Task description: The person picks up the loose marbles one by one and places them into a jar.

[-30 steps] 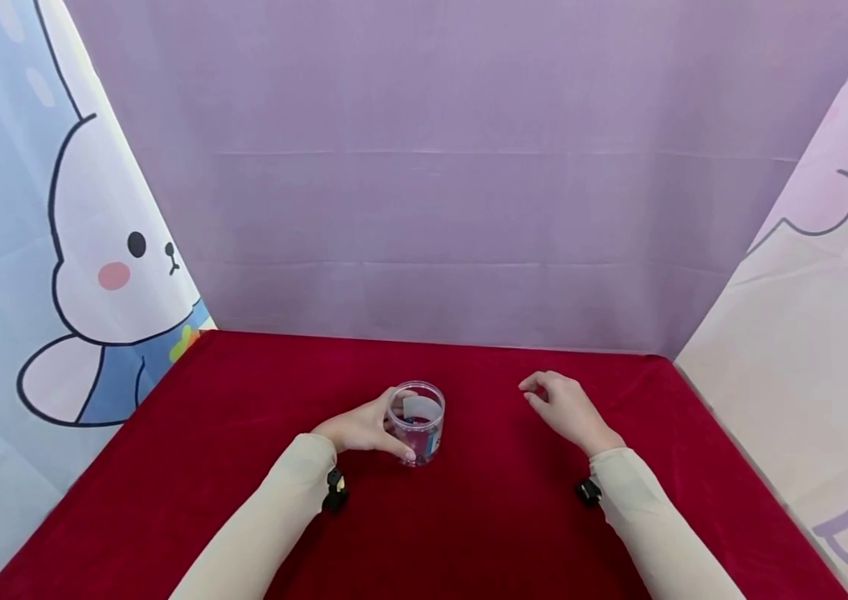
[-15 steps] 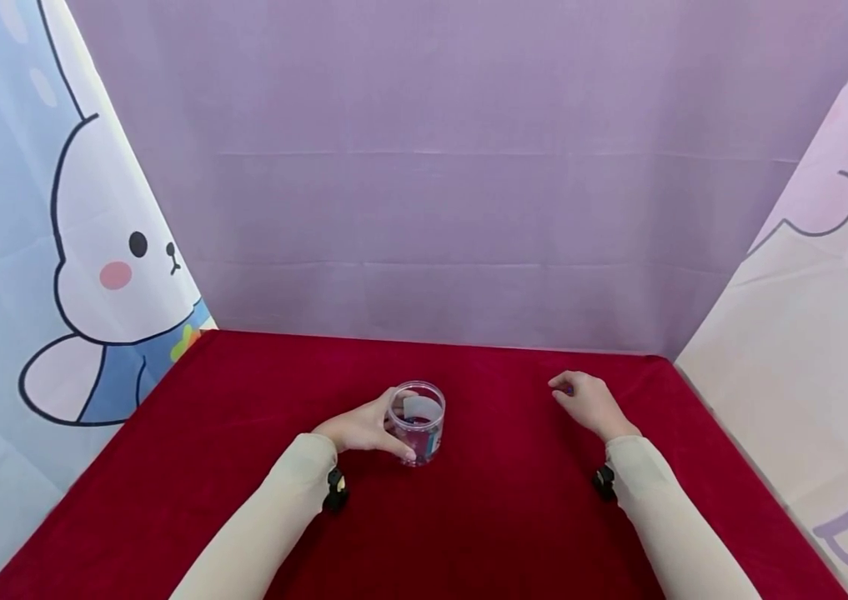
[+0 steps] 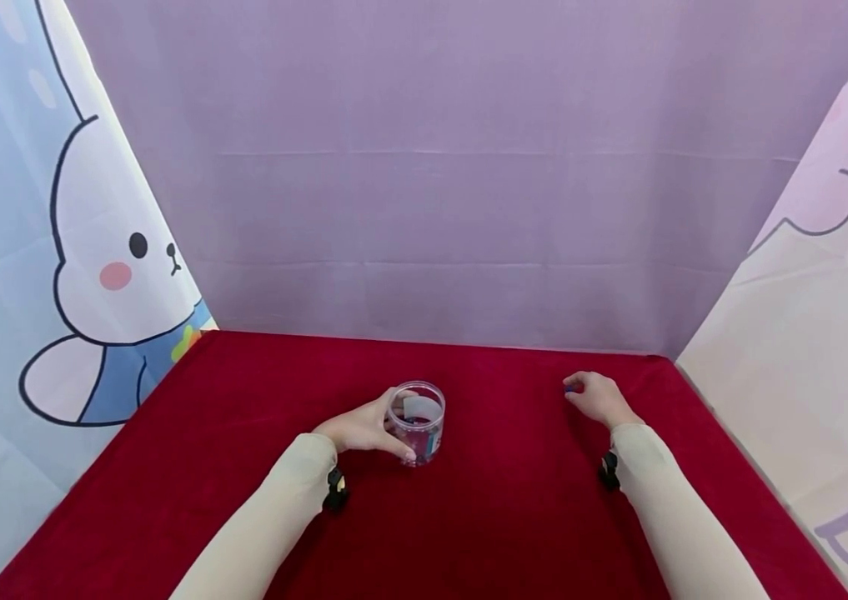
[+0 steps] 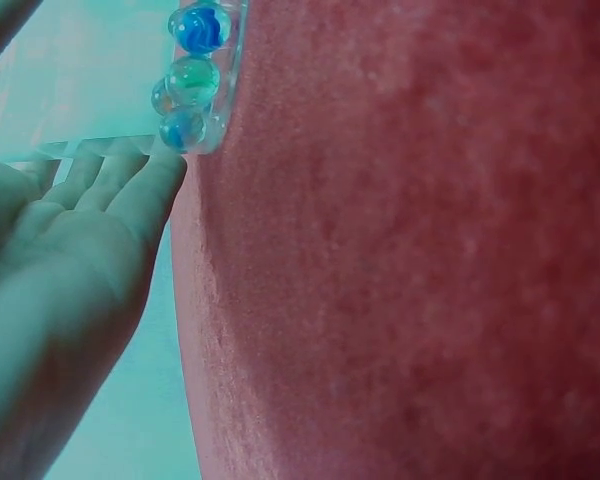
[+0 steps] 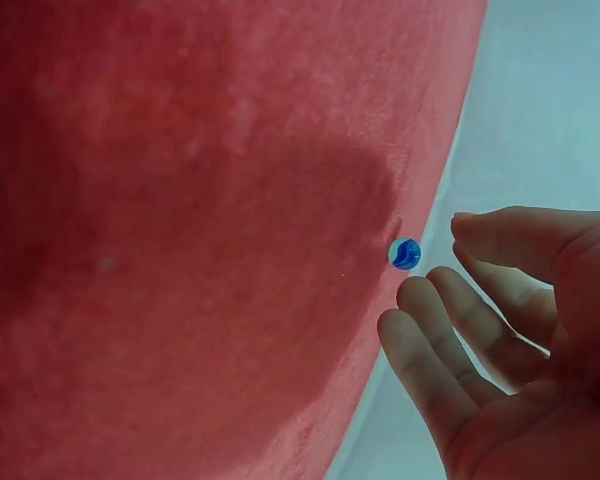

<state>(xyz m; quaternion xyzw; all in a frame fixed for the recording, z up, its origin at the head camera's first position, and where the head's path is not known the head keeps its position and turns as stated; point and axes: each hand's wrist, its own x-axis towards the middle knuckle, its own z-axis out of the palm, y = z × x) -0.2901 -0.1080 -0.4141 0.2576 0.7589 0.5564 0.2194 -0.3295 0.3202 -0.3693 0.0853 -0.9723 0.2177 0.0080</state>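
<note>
My left hand [image 3: 359,429] holds a clear plastic jar [image 3: 429,440] from its left side, thumb across the front and fingers behind. The jar stands upright with its round top uncovered. Several glass marbles [image 4: 193,80] with blue and green swirls lie at its bottom in the left wrist view. Over the right part of the table is my right hand [image 3: 598,398]. A blue-swirled marble [image 3: 569,389] sits right by its fingertips. In the right wrist view this marble [image 5: 404,254] rests on the cloth, apart from the loosely bent fingers [image 5: 420,350].
A red cloth [image 3: 499,517] covers the table. Behind it hangs a lilac curtain [image 3: 424,208]. Printed sheets enclose the left and right sides, the left one with a cartoon rabbit [image 3: 123,250].
My right hand has moved to the right over the cloth, and the blue marble has come into sight at its fingertips. The left hand and the jar have stayed in place.
</note>
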